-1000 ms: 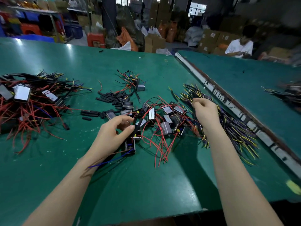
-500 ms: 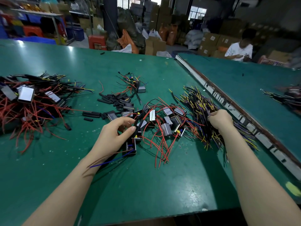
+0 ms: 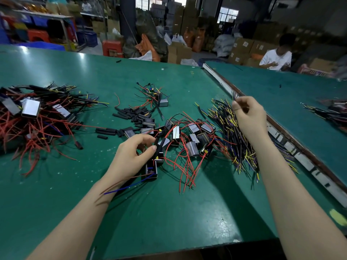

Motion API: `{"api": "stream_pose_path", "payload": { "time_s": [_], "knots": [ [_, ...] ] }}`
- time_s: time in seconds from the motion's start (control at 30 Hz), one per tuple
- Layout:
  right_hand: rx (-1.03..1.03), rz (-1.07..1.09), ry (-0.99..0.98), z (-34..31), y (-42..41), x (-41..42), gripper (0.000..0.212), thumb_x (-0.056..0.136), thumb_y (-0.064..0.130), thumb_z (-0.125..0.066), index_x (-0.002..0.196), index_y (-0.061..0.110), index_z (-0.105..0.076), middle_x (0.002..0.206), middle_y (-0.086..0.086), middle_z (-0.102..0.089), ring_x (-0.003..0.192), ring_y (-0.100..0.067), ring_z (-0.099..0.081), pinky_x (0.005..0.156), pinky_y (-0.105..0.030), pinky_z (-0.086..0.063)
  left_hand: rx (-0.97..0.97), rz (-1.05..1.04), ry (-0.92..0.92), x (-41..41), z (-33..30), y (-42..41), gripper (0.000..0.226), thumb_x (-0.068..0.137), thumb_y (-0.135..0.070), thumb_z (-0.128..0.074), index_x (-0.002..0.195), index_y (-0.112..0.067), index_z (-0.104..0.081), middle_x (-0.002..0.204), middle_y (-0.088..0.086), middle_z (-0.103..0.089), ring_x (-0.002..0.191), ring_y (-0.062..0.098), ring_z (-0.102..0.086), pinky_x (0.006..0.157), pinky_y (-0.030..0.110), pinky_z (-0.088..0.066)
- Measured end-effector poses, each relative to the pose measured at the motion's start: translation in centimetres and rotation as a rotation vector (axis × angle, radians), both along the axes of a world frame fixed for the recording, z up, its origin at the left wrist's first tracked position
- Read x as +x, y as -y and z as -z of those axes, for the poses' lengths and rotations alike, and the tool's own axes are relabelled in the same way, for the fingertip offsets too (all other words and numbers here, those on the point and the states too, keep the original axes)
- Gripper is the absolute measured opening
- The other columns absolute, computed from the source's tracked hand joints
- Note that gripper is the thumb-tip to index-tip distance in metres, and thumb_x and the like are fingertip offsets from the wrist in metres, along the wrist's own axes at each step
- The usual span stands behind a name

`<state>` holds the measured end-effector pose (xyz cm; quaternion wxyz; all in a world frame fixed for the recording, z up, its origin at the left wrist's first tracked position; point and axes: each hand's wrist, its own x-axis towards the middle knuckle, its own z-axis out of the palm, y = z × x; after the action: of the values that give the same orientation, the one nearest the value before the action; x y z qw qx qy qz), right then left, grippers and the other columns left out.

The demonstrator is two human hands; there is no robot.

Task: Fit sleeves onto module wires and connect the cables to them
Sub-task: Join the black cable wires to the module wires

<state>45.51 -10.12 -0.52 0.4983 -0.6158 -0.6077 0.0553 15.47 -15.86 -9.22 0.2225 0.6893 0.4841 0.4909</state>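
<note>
Worker's left hand [image 3: 131, 156] grip pinching sleeved module [image 3: 151, 170] wires; right hand [image 3: 247, 115] grip pulling cable [image 3: 234, 95] from cable pile [image 3: 236, 134] beside modules; neighbouring strands may snag, drag pile.

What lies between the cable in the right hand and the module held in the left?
The right hand pinches a cable above the cable pile. Between it and the module in the left hand lies a heap of modules with red wires, low on the table.

We find no readable text anywhere. The cardboard boxes [image 3: 242, 47] at the back carry small white labels, but their print is too blurred to make out. The modules [image 3: 192, 148] show no legible markings.
</note>
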Motion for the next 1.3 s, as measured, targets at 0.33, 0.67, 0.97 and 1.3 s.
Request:
{"api": "stream_pose_path", "payload": {
  "time_s": [0.33, 0.67, 0.97, 1.3],
  "knots": [
    [0.220, -0.281, -0.638, -2.2, 1.1, -8.8, 0.004, 0.096, 0.019, -0.058, 0.094, 0.019, -0.054, 0.083, 0.004, -0.065, 0.073, -0.003, -0.059, 0.057, -0.018, -0.049, -0.024, -0.089, -0.002, -0.3, -0.4, 0.2, 0.026, 0.083, -0.012, -0.067, 0.084, -0.033, -0.052, 0.081, -0.014, -0.062, 0.081, -0.005, -0.056, 0.072, 0.003, -0.036],
    [0.012, -0.334, -1.066, 2.9, 0.8, -15.7, 0.005, 0.097, 0.012, -0.054, 0.095, 0.009, -0.052, 0.081, -0.002, -0.061, 0.066, -0.003, -0.055, 0.052, -0.017, -0.046, 0.020, -0.041, -0.044, -0.2, -0.6, 0.4, 0.023, 0.080, -0.026, -0.075, 0.079, -0.041, -0.057, 0.079, -0.014, -0.062, 0.079, 0.002, -0.054, 0.077, 0.018, -0.041],
    [-0.276, -0.659, -0.681, 4.9, 1.9, -15.5, 0.011, 0.094, 0.013, -0.059, 0.091, 0.022, -0.065, 0.072, 0.009, -0.069, 0.063, -0.001, -0.059, 0.059, -0.015, -0.048, -0.088, -0.025, 0.176, -0.3, -0.6, -0.4, 0.018, 0.081, -0.021, -0.074, 0.073, -0.035, -0.065, 0.067, -0.019, -0.064, 0.063, -0.003, -0.054, 0.066, 0.017, -0.045],
    [-0.187, -0.553, -0.844, 4.8, 1.9, -15.6, 0.010, 0.096, 0.014, -0.056, 0.088, 0.013, -0.061, 0.069, 0.008, -0.070, 0.060, -0.002, -0.060, 0.056, -0.015, -0.047, -0.147, -0.040, 0.266, -0.3, -0.9, -0.2, 0.016, 0.090, -0.018, -0.064, 0.077, -0.028, -0.065, 0.067, -0.011, -0.057, 0.059, 0.000, -0.047, 0.058, 0.014, -0.039]
  ]
}}
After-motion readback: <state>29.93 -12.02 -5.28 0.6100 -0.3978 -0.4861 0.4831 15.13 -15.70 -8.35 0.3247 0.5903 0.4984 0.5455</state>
